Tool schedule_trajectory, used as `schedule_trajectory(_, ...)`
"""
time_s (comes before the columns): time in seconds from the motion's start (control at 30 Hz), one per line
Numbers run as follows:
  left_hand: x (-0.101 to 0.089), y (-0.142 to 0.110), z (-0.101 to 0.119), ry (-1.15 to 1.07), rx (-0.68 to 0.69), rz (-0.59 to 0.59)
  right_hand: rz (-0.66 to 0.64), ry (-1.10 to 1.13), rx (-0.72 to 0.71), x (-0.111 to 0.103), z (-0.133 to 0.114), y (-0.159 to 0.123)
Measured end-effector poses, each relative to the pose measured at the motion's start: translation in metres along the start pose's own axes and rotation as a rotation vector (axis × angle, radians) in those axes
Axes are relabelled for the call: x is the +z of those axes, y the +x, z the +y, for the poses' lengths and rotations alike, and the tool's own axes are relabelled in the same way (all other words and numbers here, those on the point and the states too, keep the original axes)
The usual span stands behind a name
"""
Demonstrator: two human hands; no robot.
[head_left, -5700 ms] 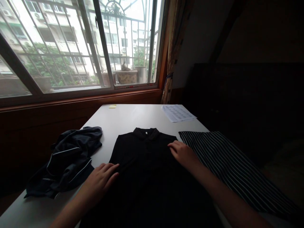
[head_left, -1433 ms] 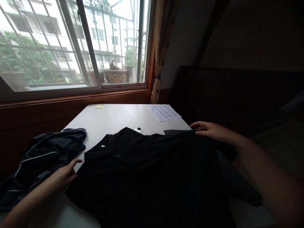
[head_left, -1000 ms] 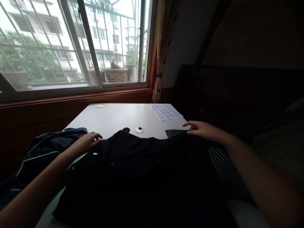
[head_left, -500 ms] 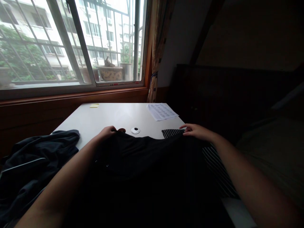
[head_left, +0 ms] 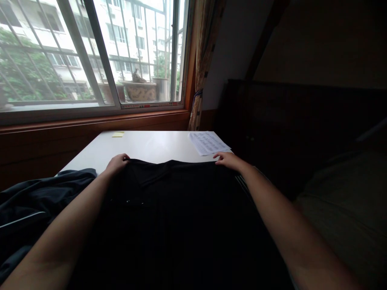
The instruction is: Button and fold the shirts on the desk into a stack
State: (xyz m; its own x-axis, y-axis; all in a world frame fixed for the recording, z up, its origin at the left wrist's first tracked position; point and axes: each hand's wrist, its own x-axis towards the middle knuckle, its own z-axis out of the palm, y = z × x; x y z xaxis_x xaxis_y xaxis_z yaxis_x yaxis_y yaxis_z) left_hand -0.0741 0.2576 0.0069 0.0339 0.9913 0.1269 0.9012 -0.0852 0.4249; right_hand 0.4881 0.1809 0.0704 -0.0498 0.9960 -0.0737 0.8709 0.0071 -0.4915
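A large black garment (head_left: 181, 209) stretches between my hands over the white table, its top edge nearly straight. Whether it is a shirt or trousers cannot be made out in the dark. A few small shiny dots show on its left part. My left hand (head_left: 119, 164) pinches its upper left corner. At the upper right, my right hand (head_left: 228, 160) grips the same edge between thumb and fingers. Under the garment's right side, a strip of striped cloth (head_left: 242, 184) peeks out beside my right forearm. The garment's lower part fades into shadow.
A dark blue garment with a pale stripe (head_left: 45, 193) lies heaped at the left. Printed sheets (head_left: 208, 143) and a yellow sticky note (head_left: 118, 134) rest on the far part of the white table (head_left: 151, 143). Beyond stand a barred window (head_left: 136, 52) and a tied curtain (head_left: 198, 96).
Both hands have shifted left, pulling the garment's sagging top edge taut. The garment now covers the round white item on the table and most of the striped cloth.
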Motion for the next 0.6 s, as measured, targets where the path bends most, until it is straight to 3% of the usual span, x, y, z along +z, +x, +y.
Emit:
schedule_trajectory(0.17, 0.010, 0.006, -0.015, 0.050, 0.013, 0.035, 0.040, 0.001, 0.067, 0.010, 0.007, 0.007)
schedule_trajectory(0.33, 0.017, -0.008, -0.017, 0.085, 0.097, 0.128, -0.041, 0.069, 0.139, 0.001, 0.024, -0.022)
schedule_trajectory(0.5, 0.009, -0.039, -0.004, 0.114, 0.233, 0.203, -0.259, 0.614, 0.211, -0.007, 0.037, -0.061)
schedule_trajectory(0.6, 0.008, -0.065, 0.000, 0.114, 0.361, 0.172, -0.196, 0.798, 0.195, -0.015, 0.040, -0.073)
